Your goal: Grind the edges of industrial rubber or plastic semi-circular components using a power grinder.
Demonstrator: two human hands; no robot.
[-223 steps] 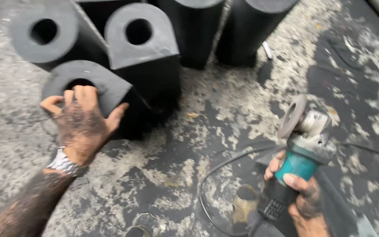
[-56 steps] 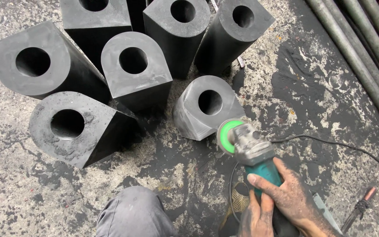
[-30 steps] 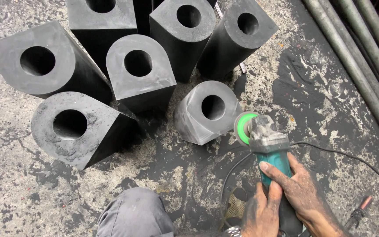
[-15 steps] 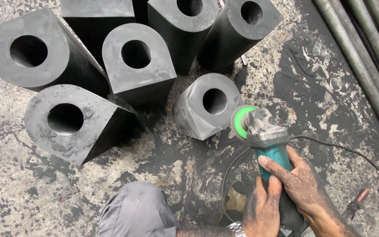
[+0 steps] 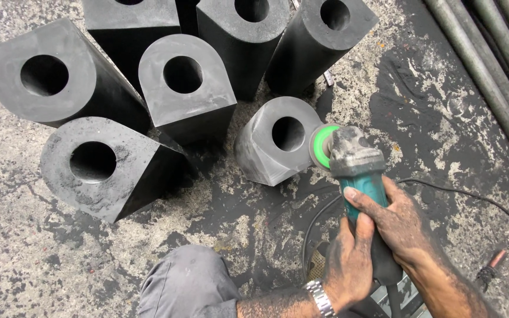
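Note:
Both hands grip a teal angle grinder (image 5: 357, 171). My right hand (image 5: 399, 221) wraps the body from the right, and my left hand (image 5: 349, 265), with a metal watch on its wrist, clasps it from below. The grinder's green-backed disc (image 5: 320, 146) touches the right edge of a small grey steel block with a round hole (image 5: 278, 138), which stands on the floor just ahead of the tool.
Several larger dark blocks with holes (image 5: 187, 82) stand and lie to the left and behind. Grey pipes (image 5: 490, 76) run along the right side. A black cable (image 5: 460, 194) trails right from the grinder. My grey-trousered knee (image 5: 187, 285) is at the bottom.
My left hand let go of a large block and joined the right on the grinder. The grinder came down to the small grey block, its disc now against the block's right edge.

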